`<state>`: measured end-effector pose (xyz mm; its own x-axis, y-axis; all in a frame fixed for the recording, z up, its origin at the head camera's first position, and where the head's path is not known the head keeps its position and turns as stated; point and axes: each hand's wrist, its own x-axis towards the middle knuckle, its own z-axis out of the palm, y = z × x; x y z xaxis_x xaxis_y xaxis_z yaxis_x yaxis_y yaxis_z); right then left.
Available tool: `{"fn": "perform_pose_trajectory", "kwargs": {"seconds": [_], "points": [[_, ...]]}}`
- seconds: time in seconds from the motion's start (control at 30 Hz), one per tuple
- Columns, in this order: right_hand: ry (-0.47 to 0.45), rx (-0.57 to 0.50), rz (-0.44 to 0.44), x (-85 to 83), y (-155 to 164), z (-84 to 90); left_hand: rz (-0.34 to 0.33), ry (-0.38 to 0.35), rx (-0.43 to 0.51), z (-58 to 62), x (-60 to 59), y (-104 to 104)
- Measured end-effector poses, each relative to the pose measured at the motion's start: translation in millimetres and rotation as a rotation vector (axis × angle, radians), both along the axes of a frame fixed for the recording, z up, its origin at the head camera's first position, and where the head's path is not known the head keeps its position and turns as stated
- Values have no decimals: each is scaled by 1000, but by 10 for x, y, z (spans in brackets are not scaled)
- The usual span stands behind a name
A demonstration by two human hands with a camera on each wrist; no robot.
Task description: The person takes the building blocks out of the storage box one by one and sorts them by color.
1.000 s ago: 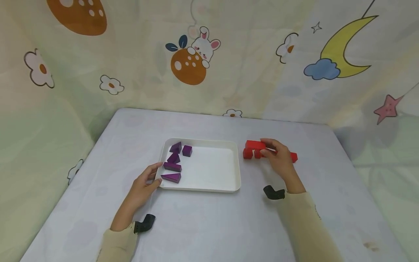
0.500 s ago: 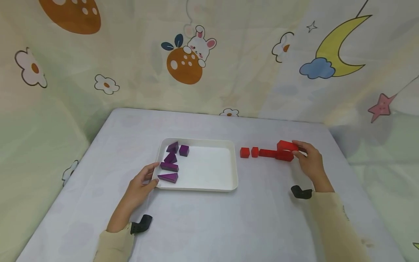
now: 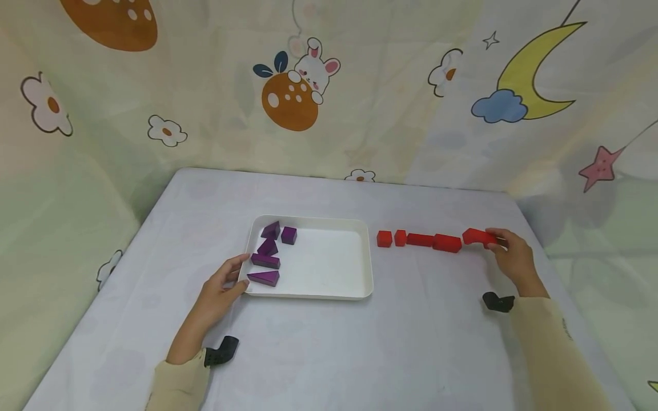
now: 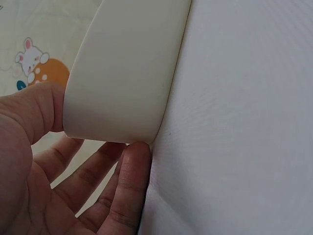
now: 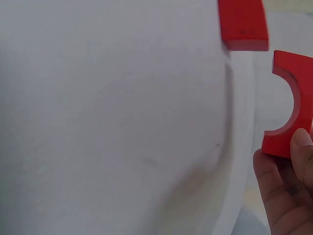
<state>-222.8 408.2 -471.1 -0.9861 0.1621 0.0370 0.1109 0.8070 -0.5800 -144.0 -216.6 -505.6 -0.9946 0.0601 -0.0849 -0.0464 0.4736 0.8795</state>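
I see red arch block (image 3: 477, 235), end pinched in right hand (image 3: 516, 260); white tray (image 3: 324, 260) lies flat, short edge gripped by left hand (image 3: 218, 291).

The head view faced forward and down, well above the fingers (image 3: 236, 262). Wrist views sat near them; head and left-wrist views shared the tray (image 4: 122, 73).

Smooth plastic-looking white tray (image 3: 329, 262), smooth painted-looking red arch block (image 5: 304, 98), smooth purple blocks (image 3: 265, 261), matt cloth-covered bench (image 3: 329, 354), creased matt fabric backdrop (image 3: 390, 137)
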Motion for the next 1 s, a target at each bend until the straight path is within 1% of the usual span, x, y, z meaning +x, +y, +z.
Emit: {"fn": "perform_pose_trajectory", "kwargs": {"seconds": [0.17,0.3,0.4,0.57,0.67,0.83,1.0], "points": [[-37,3,25,4,66,-76,6,-6,-5,-14,-4,-1],[-34,14,58,22,84,-108,6,-8,2,-15,5,0],[-43,15,61,31,81,-116,4,-3,10,-17,12,-7],[-100,-7,35,33,24,-78,0,12,7,-27,4,-27],[-75,2,34,50,-72,-27,-4,15,3,-34,-2,-38],[20,40,81,112,-365,90,-6,11,9,-34,-7,-42],[52,2,122,179,-764,200,-6,3,17,-36,-27,-26]]}}
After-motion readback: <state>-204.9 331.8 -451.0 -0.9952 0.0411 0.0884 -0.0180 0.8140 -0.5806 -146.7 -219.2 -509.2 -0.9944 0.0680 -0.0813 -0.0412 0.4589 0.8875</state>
